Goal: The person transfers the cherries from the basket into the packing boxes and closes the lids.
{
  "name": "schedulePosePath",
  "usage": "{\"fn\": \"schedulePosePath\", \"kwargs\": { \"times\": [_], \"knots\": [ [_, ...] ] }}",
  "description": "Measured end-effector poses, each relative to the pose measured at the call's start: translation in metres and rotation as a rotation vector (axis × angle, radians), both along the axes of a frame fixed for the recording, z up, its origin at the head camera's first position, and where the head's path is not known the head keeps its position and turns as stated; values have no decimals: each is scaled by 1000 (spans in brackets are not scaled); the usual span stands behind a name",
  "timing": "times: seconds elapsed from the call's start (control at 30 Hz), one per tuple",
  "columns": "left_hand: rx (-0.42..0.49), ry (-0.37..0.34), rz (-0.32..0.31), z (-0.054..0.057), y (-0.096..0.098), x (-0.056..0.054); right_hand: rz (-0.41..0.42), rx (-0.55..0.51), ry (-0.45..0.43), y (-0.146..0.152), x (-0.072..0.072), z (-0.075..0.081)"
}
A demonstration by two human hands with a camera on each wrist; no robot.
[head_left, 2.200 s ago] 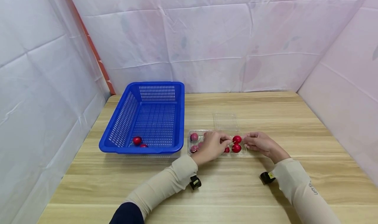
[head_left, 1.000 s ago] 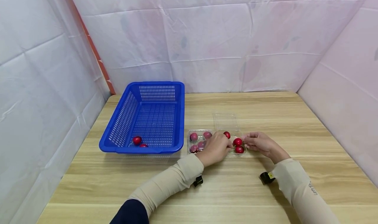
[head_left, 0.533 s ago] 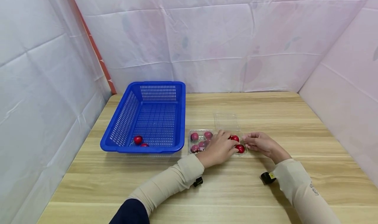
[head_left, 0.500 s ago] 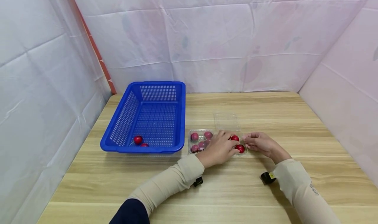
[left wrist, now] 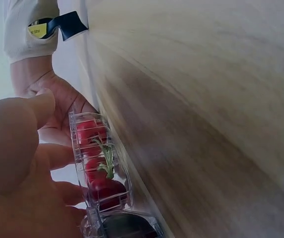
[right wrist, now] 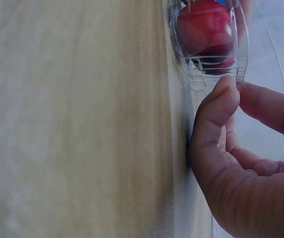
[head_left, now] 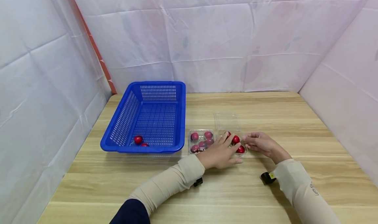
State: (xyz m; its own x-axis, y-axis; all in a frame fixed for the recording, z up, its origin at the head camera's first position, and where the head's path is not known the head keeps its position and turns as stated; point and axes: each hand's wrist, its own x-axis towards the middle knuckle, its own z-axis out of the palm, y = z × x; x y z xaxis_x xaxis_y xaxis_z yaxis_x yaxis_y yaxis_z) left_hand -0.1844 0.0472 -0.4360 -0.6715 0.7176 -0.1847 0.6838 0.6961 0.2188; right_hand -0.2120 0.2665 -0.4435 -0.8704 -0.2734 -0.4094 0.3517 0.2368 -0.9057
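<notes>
An open clear plastic box holds several red cherries with green stems, lying on the table. My left hand lies across this box with its fingers spread over the cherries, the thumb out toward the front. It hides part of the box's contents. At the box's right end, my right hand pinches the rim between thumb and index finger. The box's see-through lid is folded back behind it. In the left wrist view, cherries and stems show through the box wall beside the left fingers.
Left of the open box sits a closed clear box of cherries, which look pinkish through its lid. A blue plastic basket stands further left, with two cherries near its front wall. Pale cloth hangs around the wooden table.
The left fingers, earlier bunched over the cherries, have spread apart, the thumb moving toward the front. Cherries in the open box have shifted slightly. The right hand keeps its place at the rim.
</notes>
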Motion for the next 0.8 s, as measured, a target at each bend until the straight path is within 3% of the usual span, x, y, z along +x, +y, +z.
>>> {"fn": "schedulePosePath", "kwargs": {
  "times": [0.13,0.3,0.37,0.53,0.8],
  "knots": [
    [53,38,0,1,0,0,3,-4,-2,0,0,0],
    [179,188,-42,6,-5,0,-6,-7,0,0,0,0],
    [234,216,-62,10,-9,2,-6,-5,-1,-1,0,-1],
    [327,151,-88,27,-28,13,2,-1,2,0,1,-3],
    [310,98,-154,61,-61,19,-4,-17,-4,-1,1,0]
  ]
}}
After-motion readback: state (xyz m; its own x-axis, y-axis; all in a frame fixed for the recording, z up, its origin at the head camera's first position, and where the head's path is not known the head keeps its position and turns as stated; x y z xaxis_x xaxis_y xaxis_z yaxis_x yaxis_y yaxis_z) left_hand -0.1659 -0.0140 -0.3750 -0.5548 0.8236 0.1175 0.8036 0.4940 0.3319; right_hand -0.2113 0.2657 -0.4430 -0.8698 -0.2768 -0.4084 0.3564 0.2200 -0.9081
